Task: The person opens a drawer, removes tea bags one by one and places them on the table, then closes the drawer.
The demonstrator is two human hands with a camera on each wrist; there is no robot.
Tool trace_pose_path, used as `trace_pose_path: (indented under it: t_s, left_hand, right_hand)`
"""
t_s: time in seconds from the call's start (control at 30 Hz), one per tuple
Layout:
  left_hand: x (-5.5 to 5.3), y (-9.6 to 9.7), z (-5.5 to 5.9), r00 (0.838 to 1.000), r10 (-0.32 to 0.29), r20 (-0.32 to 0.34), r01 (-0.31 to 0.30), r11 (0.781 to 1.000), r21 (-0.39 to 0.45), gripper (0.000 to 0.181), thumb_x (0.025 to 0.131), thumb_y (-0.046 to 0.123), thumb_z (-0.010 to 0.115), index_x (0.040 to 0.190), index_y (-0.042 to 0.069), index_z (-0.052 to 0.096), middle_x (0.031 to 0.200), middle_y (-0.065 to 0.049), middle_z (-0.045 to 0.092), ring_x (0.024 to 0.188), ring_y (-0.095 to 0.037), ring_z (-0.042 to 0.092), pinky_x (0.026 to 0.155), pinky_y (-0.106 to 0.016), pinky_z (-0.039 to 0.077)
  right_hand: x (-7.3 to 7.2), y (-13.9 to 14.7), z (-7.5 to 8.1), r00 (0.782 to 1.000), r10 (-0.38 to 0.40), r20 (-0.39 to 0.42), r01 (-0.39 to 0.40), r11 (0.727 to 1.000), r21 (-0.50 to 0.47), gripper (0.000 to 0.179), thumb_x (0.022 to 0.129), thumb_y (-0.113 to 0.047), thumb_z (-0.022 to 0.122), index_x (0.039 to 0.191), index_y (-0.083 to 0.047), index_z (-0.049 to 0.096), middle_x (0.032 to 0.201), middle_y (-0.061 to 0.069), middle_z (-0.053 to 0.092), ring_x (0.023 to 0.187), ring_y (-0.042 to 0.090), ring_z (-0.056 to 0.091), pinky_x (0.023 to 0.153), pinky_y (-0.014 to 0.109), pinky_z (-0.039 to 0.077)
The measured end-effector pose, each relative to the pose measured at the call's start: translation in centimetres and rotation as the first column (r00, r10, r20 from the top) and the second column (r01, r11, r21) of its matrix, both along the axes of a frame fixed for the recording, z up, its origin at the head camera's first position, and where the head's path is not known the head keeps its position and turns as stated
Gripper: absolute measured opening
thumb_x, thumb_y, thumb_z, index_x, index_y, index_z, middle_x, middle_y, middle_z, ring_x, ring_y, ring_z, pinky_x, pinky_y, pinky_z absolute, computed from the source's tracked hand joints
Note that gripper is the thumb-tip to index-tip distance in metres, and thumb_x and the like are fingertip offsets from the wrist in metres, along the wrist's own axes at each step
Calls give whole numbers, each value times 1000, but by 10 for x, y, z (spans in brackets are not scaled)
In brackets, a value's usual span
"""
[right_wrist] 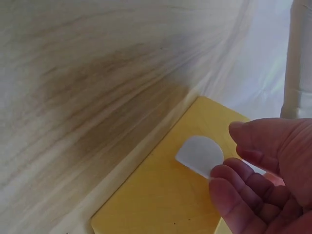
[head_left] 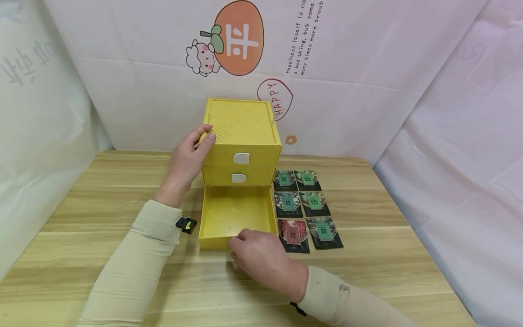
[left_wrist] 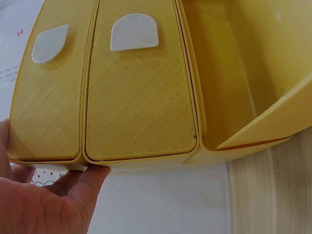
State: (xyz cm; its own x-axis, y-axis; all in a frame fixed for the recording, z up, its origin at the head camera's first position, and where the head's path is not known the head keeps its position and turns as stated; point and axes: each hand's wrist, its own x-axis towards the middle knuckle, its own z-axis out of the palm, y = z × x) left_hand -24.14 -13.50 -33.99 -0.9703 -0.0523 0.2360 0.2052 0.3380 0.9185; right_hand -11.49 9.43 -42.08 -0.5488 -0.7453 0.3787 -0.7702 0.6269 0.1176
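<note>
A yellow three-tier drawer box (head_left: pixel 242 121) stands on the table, its upper two drawers closed with white tabs. The bottom drawer (head_left: pixel 237 211) is pulled out, and its visible inside holds nothing. My left hand (head_left: pixel 189 152) grips the box's upper left edge, thumb on the top and fingers at the side; in the left wrist view the fingers (left_wrist: pixel 90 187) lie along that side. At the bottom drawer's front is my right hand (head_left: pixel 265 259). Its fingers are loosely bent by the white tab (right_wrist: pixel 201 155), with the thumb apart from them.
Several dark square packets with green labels (head_left: pixel 313 203) and one with a red label (head_left: pixel 293 235) lie in two columns right of the drawer. The wooden table (head_left: pixel 388 259) is bounded by a printed white cloth (head_left: pixel 155 100) behind and at both sides.
</note>
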Motion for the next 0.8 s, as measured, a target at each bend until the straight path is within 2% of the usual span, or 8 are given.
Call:
trace_pose_path:
  t_s: [0.17,0.27,0.37,0.6,0.8]
  left_hand:
    - [1,0,1,1000,2,4,-2,1000,0,60,104,61,50,155,30,49,167,0,39,151,-28,41,119,-53,38]
    - [2,0,2,1000,2,7,-2,1000,0,60,104,62,50,156,31,49,167,0,39,151,-28,41,119,-53,38]
    - [2,0,2,1000,0,6,0,1000,1,61,104,62,51,156,30,49,167,1,39,151,-28,40,119,-53,38]
    - [2,0,2,1000,0,5,0,1000,1,61,103,63,50,156,31,49,166,1,39,151,-28,41,119,-53,38]
    - [1,0,1,1000,1,3,-1,1000,0,62,103,65,50,155,31,49,166,1,40,150,-27,42,118,-53,39]
  right_hand:
    - [1,-1,-3,994,-2,-109,5,1000,29,11,87,-26,83,88,-21,73,81,-5,70,64,8,64,47,26,52]
    - [1,-2,-4,989,-3,-147,12,998,62,6,89,-18,80,90,-20,75,81,-3,69,62,9,63,45,26,51]
    - [1,-3,-5,983,-2,-183,21,995,99,10,88,-10,76,88,-19,75,78,-2,67,60,9,60,43,26,48]
    - [1,-4,-5,974,4,-228,45,976,211,15,82,-7,74,79,-21,68,72,-3,56,55,9,45,43,22,36]
    - [-1,-6,-4,964,7,-265,57,971,233,21,81,-3,68,74,-21,61,68,-4,50,53,9,39,43,22,28]
